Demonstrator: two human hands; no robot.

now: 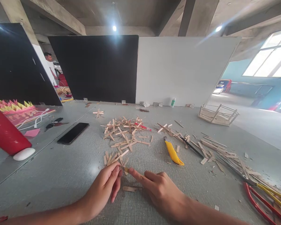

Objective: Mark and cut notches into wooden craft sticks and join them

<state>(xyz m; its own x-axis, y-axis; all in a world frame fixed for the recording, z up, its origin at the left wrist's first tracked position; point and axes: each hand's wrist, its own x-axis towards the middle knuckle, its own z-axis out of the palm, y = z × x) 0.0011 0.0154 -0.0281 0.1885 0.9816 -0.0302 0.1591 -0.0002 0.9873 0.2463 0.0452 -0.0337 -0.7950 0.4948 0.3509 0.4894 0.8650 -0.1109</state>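
Between the thumb and fingers of my left hand [109,181] is a small wooden craft stick [125,169], its tip poking out to the right. My right hand [158,186] stretches its index finger against that tip. Its other fingers are curled under, and whatever they may hold is hidden. A notched craft stick [129,188] lies flat on the table below, close to the right hand. Just beyond my hands is a heap of craft sticks [124,132], many joined as crosses. A yellow utility knife [173,153] rests right of the heap.
Long-handled red-and-yellow cutters [259,190] and loose sticks [236,159] lie at right, with a stick frame [217,115] behind. At left are a phone [73,133], keys [55,123] and a red bottle [8,131]. Upright black-and-white panels [93,68] edge the table; a person [51,68] stands beyond.
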